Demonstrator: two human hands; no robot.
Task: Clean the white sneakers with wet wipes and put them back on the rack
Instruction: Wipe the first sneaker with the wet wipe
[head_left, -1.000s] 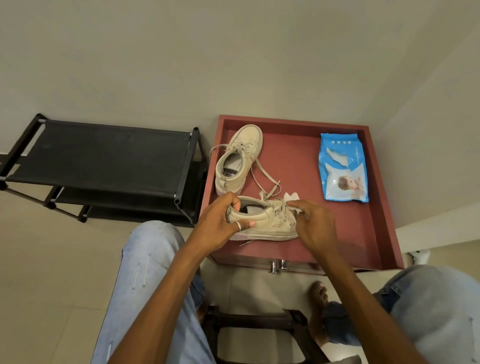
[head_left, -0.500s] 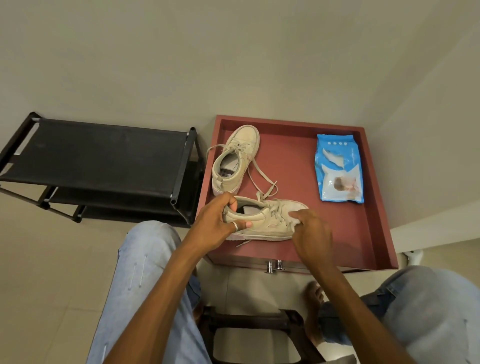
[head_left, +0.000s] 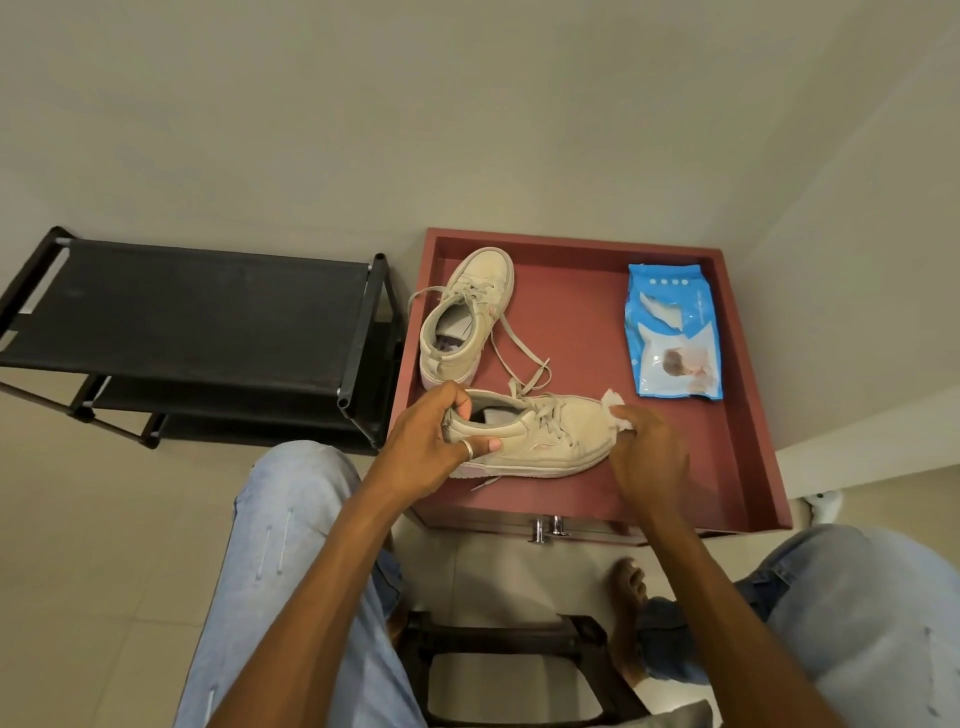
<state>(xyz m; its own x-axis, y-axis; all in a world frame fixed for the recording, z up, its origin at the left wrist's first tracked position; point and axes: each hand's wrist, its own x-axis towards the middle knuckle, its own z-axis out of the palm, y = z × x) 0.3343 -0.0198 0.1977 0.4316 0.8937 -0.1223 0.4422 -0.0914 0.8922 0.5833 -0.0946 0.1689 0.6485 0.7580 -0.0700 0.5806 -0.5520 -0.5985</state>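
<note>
In the middle of the frame the left hand (head_left: 431, 447) grips the heel of one white sneaker (head_left: 540, 436) over the red tray (head_left: 748, 457); the right hand (head_left: 644, 452) pinches a wet wipe (head_left: 615, 408) against its toe. The second sneaker (head_left: 465, 317) lies just above; the black rack (head_left: 197, 317) stands at left

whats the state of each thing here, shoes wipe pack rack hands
near white canvas sneaker: tilted, held by the heel, laces loose
far white canvas sneaker: upright on red wooden tray, untied
white wet wipe: bunched, against near sneaker's toe
blue plastic wipes pack: flat on the tray
black fabric-shelved shoe rack: standing, no sneaker on its top shelf
left hand: grips near sneaker's heel
right hand: pinches the wipe
</note>
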